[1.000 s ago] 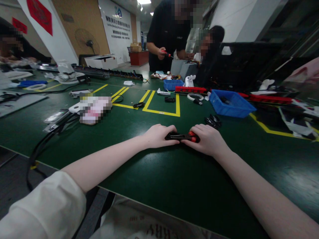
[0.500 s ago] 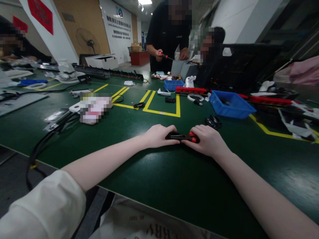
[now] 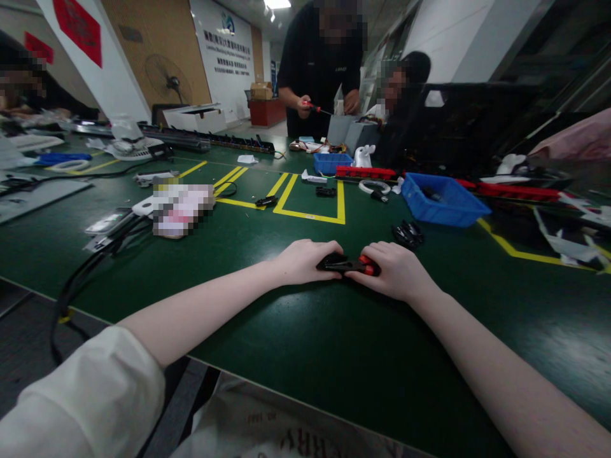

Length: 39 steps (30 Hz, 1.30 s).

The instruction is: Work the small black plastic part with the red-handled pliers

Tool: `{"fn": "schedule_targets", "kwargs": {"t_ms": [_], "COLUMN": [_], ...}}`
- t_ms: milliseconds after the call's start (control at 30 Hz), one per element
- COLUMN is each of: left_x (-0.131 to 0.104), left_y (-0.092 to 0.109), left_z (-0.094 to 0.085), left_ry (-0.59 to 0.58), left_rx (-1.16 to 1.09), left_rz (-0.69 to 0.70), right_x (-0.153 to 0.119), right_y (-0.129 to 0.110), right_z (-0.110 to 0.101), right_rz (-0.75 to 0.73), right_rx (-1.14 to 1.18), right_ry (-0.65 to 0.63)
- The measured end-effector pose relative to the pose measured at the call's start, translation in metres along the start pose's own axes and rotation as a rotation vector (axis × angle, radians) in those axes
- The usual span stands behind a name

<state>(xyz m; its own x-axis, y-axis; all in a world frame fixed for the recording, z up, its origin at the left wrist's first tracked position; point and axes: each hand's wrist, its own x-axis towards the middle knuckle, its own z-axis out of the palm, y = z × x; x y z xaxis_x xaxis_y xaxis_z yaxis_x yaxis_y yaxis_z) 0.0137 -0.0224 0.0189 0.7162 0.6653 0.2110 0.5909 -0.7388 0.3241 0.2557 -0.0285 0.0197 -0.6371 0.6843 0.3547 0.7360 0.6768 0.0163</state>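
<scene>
My right hand (image 3: 395, 268) is wrapped round the red handles of a pair of pliers (image 3: 353, 265), whose dark jaws point left. Between the thumb and fingers of my left hand (image 3: 308, 261) is a small black part (image 3: 333, 259). The plier jaws meet this part, but its exact kind cannot be made out. Both hands are low over the green table (image 3: 286, 343). Just beyond my right hand lies a small pile of black parts (image 3: 408, 234).
A blue bin (image 3: 443, 202) with dark pieces stands at the right, a smaller blue bin (image 3: 333, 163) farther back. Yellow tape marks (image 3: 310, 217) outline areas. Black cables (image 3: 90, 261) run over the left edge. Across the table a person (image 3: 319, 70) holds a red screwdriver (image 3: 312, 106).
The pliers and the black part have tilted slightly, and my right hand has shifted a little to the left. Both hands keep their hold.
</scene>
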Motion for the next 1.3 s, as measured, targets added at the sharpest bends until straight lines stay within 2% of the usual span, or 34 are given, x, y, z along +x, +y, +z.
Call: {"fn": "schedule_targets", "kwargs": {"t_ms": [433,767,1033,1300], "left_x": [-0.001,-0.002,-0.002,-0.005], "left_y": [-0.004,-0.003,-0.004,-0.01], "left_z": [-0.001,0.001,0.003,-0.004], "left_ry": [0.043,0.067,0.119,0.036], "left_rx": [-0.098,-0.044,-0.02,-0.07], "left_rz": [0.051,0.048,0.116,0.172], "right_x": [-0.001,0.0,0.001,0.001], "right_y": [0.001,0.002,0.001,0.004], "right_z": [0.0,0.0,0.001,-0.001], "right_rz": [0.007,0.006,0.022,0.04], "right_rx": [0.032,0.02,-0.019,-0.049], "right_ry": [0.027,0.003,-0.028,-0.056]}}
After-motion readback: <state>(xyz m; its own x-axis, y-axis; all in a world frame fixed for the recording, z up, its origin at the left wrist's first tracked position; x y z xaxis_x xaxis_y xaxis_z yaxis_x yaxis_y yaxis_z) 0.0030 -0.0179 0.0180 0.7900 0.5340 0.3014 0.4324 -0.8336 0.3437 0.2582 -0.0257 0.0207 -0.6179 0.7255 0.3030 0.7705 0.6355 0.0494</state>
